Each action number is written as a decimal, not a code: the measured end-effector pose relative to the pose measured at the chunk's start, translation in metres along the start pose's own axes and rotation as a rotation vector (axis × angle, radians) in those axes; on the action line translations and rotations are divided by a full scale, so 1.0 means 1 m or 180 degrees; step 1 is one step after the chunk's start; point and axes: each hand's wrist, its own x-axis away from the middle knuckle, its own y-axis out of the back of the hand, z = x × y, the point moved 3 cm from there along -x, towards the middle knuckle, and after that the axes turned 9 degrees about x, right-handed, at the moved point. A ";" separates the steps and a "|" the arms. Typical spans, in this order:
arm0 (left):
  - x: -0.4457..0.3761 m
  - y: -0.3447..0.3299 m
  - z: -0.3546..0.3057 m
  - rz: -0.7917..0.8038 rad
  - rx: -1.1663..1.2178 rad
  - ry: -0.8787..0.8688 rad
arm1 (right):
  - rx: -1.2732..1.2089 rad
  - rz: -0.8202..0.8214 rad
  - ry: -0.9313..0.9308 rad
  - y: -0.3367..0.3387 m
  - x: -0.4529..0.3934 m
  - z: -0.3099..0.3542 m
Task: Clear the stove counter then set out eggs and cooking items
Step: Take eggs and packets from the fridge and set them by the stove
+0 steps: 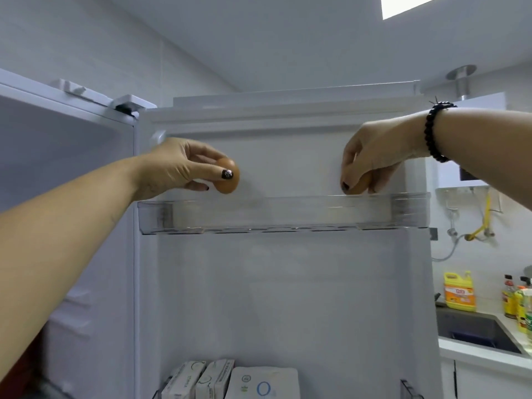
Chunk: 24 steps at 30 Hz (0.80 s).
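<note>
At six o'clock, white cartons stand in the lower door bin. At nine o'clock the left hand has its fingers clamped on a brown egg, held above the clear upper door shelf. At three o'clock the right hand, black bead bracelet on the wrist, pinches a second egg just at the shelf's rim. Farther off at four o'clock, a yellow detergent jug stands by the sink.

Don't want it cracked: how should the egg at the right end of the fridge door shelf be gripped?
Grip the egg around its rounded sides from above, as the right hand does. The clear shelf wall blocks its front, so only the top is open. The left hand already has another egg pinched by fingertips.
</note>
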 end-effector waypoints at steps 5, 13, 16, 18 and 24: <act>0.002 -0.026 -0.030 -0.0488 0.0403 -0.0639 | -0.0097 -0.0766 0.0069 0.010 0.024 -0.018; 0.005 -0.116 -0.090 -0.0244 0.0982 -0.1223 | -0.0068 -0.1695 0.0048 0.034 0.092 -0.061; 0.002 -0.162 -0.104 -0.0025 0.1072 -0.1237 | 0.0127 -0.1707 0.0002 0.041 0.121 -0.082; 0.001 -0.194 -0.114 0.0110 0.1114 -0.1237 | 0.0352 -0.1731 -0.0086 0.047 0.141 -0.098; -0.004 -0.284 -0.150 0.0475 0.1307 -0.1304 | 0.0869 -0.1758 -0.0329 0.072 0.202 -0.159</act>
